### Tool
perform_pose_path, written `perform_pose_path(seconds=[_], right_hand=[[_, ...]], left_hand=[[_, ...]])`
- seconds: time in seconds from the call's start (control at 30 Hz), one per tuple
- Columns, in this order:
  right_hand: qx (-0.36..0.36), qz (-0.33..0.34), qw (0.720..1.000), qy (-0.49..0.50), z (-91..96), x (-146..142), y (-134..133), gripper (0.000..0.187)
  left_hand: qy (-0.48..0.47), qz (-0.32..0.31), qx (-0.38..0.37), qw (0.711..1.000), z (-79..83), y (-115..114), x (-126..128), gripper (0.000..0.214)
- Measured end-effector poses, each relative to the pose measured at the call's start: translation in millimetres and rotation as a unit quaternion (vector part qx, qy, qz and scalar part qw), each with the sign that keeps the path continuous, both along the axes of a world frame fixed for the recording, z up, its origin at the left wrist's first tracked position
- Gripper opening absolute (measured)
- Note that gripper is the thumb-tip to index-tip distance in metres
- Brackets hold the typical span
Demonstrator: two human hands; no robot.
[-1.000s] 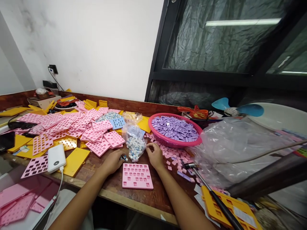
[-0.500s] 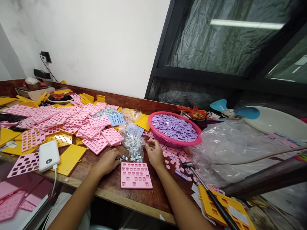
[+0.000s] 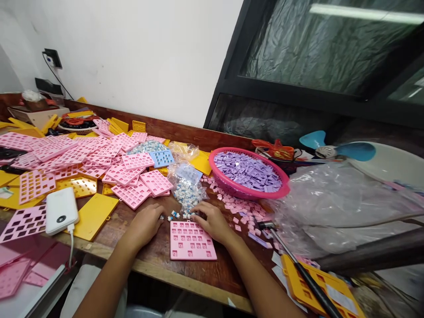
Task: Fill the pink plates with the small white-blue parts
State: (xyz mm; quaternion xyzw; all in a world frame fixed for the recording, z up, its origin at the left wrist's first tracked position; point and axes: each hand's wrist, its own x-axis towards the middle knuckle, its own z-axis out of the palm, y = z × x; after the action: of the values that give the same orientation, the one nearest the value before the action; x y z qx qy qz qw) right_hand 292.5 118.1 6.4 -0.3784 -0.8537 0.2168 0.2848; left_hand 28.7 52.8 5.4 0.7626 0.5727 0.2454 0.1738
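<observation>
A pink plate (image 3: 185,249) with rows of square recesses lies flat on the table between my hands. Beyond it, small white-and-blue pieces (image 3: 188,194) spill from a clear plastic bag (image 3: 200,191). My left hand (image 3: 147,225) rests left of the plate, fingers curled, with a small white-and-blue piece at the fingertips. Over the plate's upper right corner, my right hand (image 3: 213,222) reaches to the near edge of the spilled pieces. Its thumb and fingertips are close together; what lies between them is too small to make out. A few loose pieces (image 3: 174,214) sit between the hands.
A pink basket (image 3: 215,176) of purple tiles stands behind right, with pink tiles (image 3: 236,205) scattered before it. A hammer (image 3: 288,247) lies across a yellow plate (image 3: 318,282) at right. Pink plates (image 3: 132,194) pile up left, near a white power bank (image 3: 62,211).
My right hand has moved from the bag's right side down and left to the spilled pieces by the plate. My left hand has drawn back slightly from the pieces. The camera view has shifted.
</observation>
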Motion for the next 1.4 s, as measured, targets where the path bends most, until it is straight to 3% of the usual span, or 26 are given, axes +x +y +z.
perform_pose_path(seconds=[0.17,0.37,0.57,0.77,0.9,1.07,1.3,1.4], right_hand=[[-0.060,0.028,0.996,0.054,13.5,-3.2,-14.4,0.017],[-0.096,0.036,0.994,0.041,5.8,-11.5,-13.3,0.030],[-0.134,0.033,0.989,0.060,0.9,-7.0,-9.3,0.024],[-0.091,0.070,0.993,0.008,-0.1,-8.0,-14.7,0.022],[-0.045,0.081,0.996,-0.003,-3.8,-14.4,-17.5,0.014],[-0.041,0.104,0.994,-0.011,-2.6,-14.8,-20.2,0.010],[-0.036,0.140,0.989,-0.005,1.3,-13.8,-23.7,0.019],[-0.043,0.121,0.992,0.005,1.3,-13.5,-23.3,0.016]], left_hand=[[-0.082,-0.044,0.026,0.995,8.8,-6.7,-2.8,0.031],[-0.117,-0.067,0.023,0.991,16.9,-15.7,10.8,0.030],[-0.051,-0.010,0.000,0.999,9.8,-17.4,36.6,0.014],[-0.054,0.024,-0.042,0.997,1.6,-13.8,36.9,0.014],[-0.088,-0.005,-0.056,0.995,1.0,-16.0,36.7,0.014],[-0.096,-0.028,-0.065,0.993,1.6,-21.3,39.3,0.009],[0.009,0.008,-0.019,1.000,3.4,-32.1,53.3,0.010],[0.071,0.031,-0.010,0.997,3.7,-34.4,60.6,0.013]])
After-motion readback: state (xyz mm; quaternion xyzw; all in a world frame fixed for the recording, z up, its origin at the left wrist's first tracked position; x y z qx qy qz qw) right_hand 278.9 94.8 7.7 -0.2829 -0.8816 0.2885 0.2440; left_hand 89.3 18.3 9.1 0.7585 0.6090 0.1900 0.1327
